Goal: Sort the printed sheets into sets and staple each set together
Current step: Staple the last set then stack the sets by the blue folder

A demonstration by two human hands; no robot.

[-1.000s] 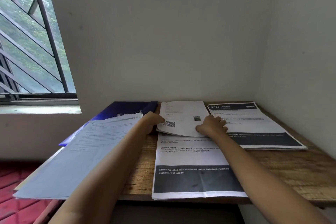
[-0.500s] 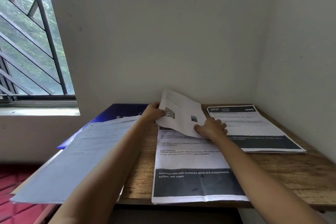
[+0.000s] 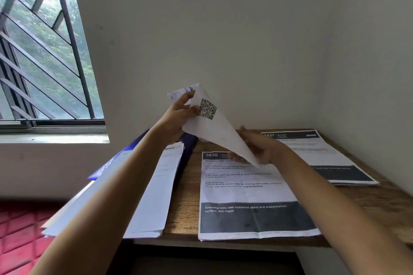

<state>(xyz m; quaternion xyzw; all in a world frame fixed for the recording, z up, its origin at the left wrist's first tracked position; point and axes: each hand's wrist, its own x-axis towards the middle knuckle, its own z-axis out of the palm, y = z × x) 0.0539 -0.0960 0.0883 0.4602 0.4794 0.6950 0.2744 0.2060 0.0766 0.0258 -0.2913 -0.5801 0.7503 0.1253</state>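
My left hand (image 3: 180, 111) pinches the upper corner of a white sheet with a QR code (image 3: 214, 131) and holds it up, tilted, above the desk. A second sheet edge shows behind my fingers. My right hand (image 3: 259, 147) is under the sheet's lower edge, fingers mostly straight, partly hidden by the paper. Flat below lies the printed sheet numbered 3638 (image 3: 248, 194) with a dark band at its bottom. Another printed sheet numbered 2437 (image 3: 321, 156) lies at the right rear. No stapler is visible.
A stack of white sheets (image 3: 154, 196) on a blue folder (image 3: 116, 161) overhangs the wooden desk (image 3: 183, 203) on the left. Walls close the back and right. A barred window (image 3: 42, 51) is at left, red floor (image 3: 17, 230) below.
The QR-code sheet, flat on the 3638 sheet a second ago, has been lifted by my left hand and now stands tilted in the air. My right hand moved under it.
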